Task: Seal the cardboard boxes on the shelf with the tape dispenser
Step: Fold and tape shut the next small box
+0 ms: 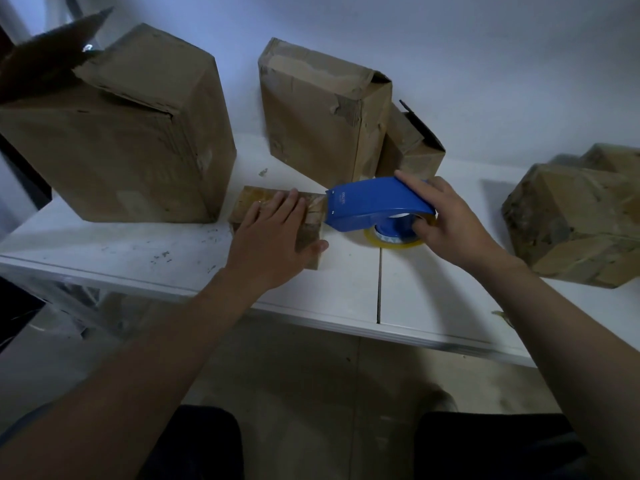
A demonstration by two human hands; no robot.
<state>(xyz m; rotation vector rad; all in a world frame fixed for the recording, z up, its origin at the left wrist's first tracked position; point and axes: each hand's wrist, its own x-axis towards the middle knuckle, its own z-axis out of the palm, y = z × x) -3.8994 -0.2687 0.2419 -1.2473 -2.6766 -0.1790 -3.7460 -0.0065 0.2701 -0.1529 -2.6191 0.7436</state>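
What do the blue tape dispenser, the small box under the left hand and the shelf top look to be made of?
Tape dispenser: likely moulded plastic, smooth blue with soft sheen.
Small box: brown cardboard, matte, with glossy tape strips.
Shelf: white board, perhaps laminate or painted; smooth, scuffed, seam visible.

small box [247, 202] top under left hand [273, 233], right box [571, 216] cut by edge
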